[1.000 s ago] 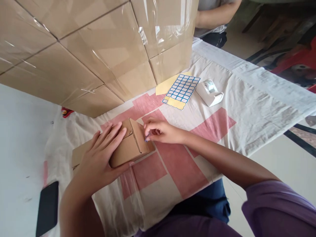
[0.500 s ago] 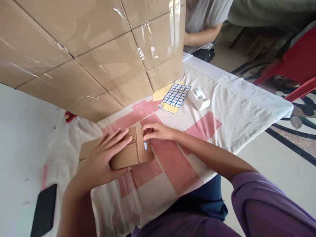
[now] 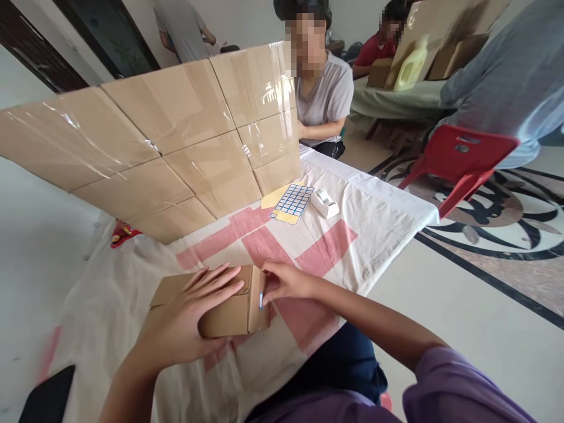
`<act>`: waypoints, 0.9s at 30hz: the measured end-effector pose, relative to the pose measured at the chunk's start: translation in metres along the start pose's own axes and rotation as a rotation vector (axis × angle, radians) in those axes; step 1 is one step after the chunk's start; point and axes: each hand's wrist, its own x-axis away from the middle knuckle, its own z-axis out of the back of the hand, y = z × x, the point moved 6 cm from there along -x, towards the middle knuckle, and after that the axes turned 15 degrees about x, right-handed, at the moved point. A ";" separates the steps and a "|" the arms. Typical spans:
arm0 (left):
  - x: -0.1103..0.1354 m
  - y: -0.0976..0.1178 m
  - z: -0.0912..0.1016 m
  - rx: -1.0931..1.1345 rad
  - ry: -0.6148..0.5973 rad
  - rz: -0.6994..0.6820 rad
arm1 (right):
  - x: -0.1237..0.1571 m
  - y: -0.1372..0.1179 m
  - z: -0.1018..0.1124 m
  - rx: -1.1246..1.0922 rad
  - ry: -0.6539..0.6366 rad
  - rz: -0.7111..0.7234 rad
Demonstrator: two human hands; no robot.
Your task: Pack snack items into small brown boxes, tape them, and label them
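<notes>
A closed brown cardboard box [image 3: 227, 314] lies on the cloth-covered table in front of me. My left hand [image 3: 189, 311] grips it from the left, fingers spread over the top and thumb along the near side. On its right end is a small white label with a blue edge [image 3: 261, 301]. There, my right hand [image 3: 286, 282] has its thumb at the label and bent fingers near the box's upper edge, thumb and fingers apart. Farther back lie a sheet of blue-bordered labels [image 3: 291, 202] and a white tape dispenser [image 3: 325, 204].
Behind the box stands a wall of taped cartons [image 3: 198, 141]. A red packet [image 3: 123, 233] lies by its left end, and a black flat object [image 3: 48, 396] lies at lower left. Across the table sits a person [image 3: 326, 94]. A red chair [image 3: 462, 158] stands at right.
My view has tilted up, bringing more people and the room into sight. My right thumb has moved down to the label on the box end. The left hand keeps its hold.
</notes>
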 end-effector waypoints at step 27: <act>0.009 0.002 0.004 0.021 0.149 0.034 | 0.030 -0.052 -0.033 0.023 0.158 -0.080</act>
